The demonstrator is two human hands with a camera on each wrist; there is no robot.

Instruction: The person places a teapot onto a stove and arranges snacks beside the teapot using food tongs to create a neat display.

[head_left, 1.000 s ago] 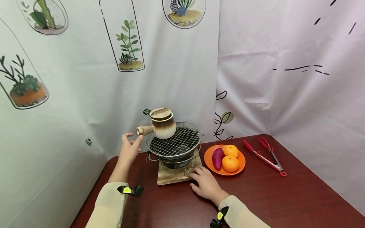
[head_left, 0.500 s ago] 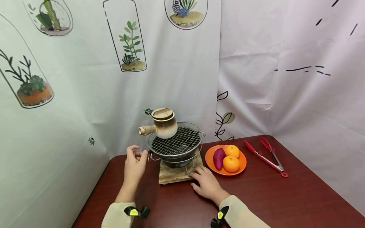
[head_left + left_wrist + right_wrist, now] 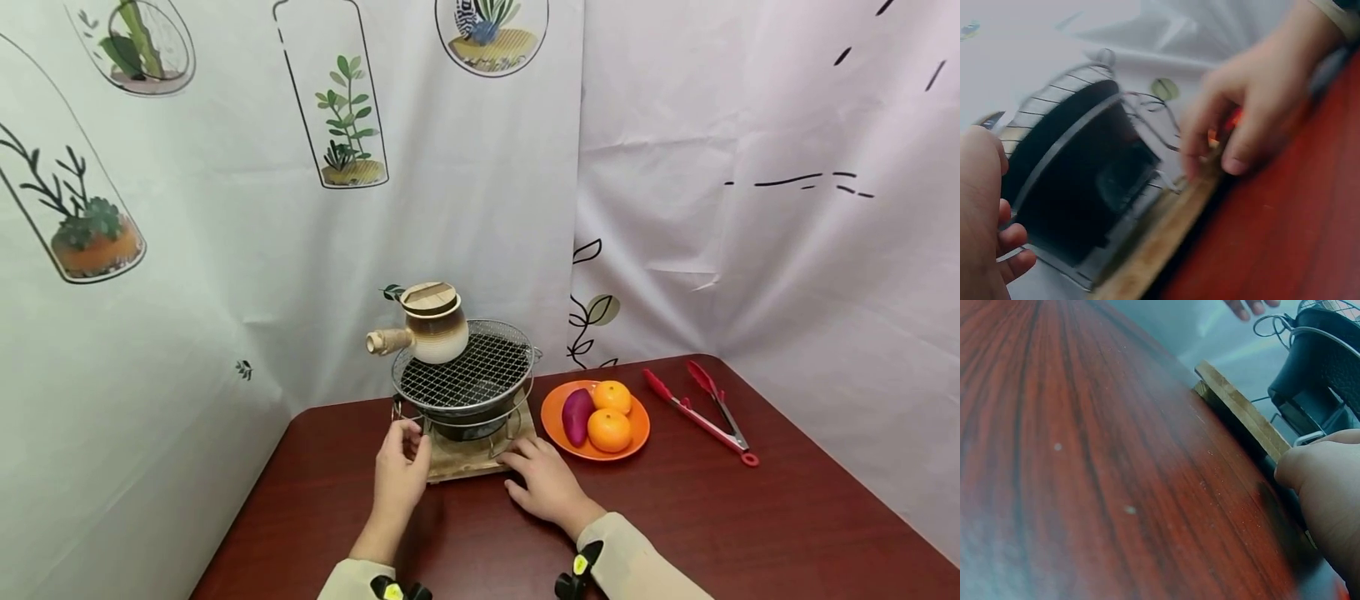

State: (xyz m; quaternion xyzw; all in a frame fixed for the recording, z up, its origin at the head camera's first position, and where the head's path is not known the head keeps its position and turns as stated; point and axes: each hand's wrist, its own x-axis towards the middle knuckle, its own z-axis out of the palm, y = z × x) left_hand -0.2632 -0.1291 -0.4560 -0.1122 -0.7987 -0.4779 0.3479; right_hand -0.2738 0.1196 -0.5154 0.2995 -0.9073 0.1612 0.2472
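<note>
Wooden board (image 3: 457,462) sat on the desk (image 3: 300,508) beneath the grill (image 3: 467,375). The right hand (image 3: 551,485) gripped its near edge; we judged a two-handed hold half made, needing the left hand (image 3: 401,471) (thumb and fingers apart, empty) to grasp the left side.

backdrop (image 3: 480,208): kinda wrinkly white cloth, pinkish on the right | prints: jarred plants (image 3: 348,125) plus a leafy vine (image 3: 602,310) | table (image 3: 750,525): reddish-brown, rounded corners | light: soft sheen
</note>
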